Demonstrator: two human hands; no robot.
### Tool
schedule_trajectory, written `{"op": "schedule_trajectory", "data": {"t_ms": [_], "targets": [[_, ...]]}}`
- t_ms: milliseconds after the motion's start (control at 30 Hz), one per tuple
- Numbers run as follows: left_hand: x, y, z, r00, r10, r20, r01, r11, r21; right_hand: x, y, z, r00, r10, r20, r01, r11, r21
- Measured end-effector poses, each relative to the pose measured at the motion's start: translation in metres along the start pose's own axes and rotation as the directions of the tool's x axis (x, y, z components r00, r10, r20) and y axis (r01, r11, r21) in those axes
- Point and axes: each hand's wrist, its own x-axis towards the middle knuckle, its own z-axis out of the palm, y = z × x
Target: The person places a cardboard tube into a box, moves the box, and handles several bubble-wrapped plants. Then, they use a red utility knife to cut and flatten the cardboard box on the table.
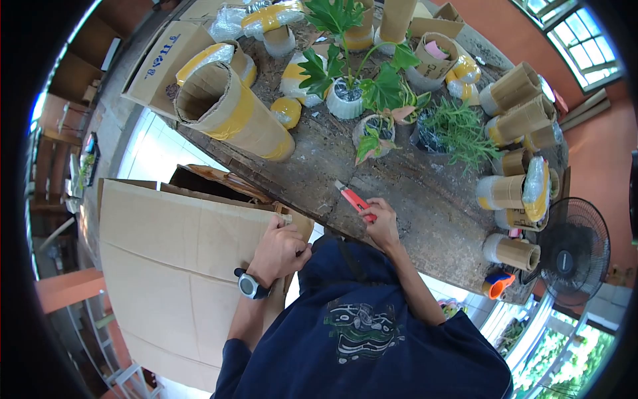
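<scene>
A red box cutter [354, 199] is in my right hand [382, 226], its blade pointing away from me over the wooden table [425, 206]. The fingers of that hand are wrapped round the handle. My left hand [282, 247], with a watch [248, 286] on the wrist, is closed on the upper edge of a large flattened cardboard box [179, 233]. The box hangs upright at my left beside the table, its top partly gaping.
Potted plants [345, 96] stand mid-table, with a feathery green plant [458, 130] to their right. A tall cardboard tube [232, 113] stands at the left. Wrapped cardboard rolls [508, 193] line the right edge, near a tape dispenser [498, 284] and a black fan [568, 256].
</scene>
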Motion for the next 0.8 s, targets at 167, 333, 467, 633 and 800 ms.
{"op": "schedule_trajectory", "data": {"t_ms": [167, 333, 467, 633, 800], "targets": [[-0.001, 0.000, 0.000, 1.000, -0.011, 0.004, 0.011, 1.000, -0.020, -0.002, 0.005, -0.008, 0.951, 0.172, 0.256, -0.132, 0.978, -0.164], [-0.001, -0.001, 0.003, 0.999, 0.007, -0.045, -0.009, 0.999, -0.048, 0.046, -0.050, -0.010, 0.949, 0.051, 0.311, 0.036, 0.963, -0.268], [0.000, -0.001, 0.012, 1.000, 0.010, -0.011, -0.011, 0.999, -0.043, 0.156, -0.087, 0.024, 0.965, -0.143, 0.220, 0.187, 0.963, -0.194], [0.000, 0.002, 0.010, 1.000, 0.007, 0.023, -0.005, 0.998, -0.068, 0.277, -0.099, 0.071, 0.948, 0.203, 0.245, -0.093, 0.914, -0.396], [0.001, 0.001, 0.008, 0.998, -0.029, 0.056, 0.037, 0.989, -0.142, 0.337, -0.119, 0.096, 0.969, 0.244, -0.030, -0.245, 0.947, -0.207]]}}
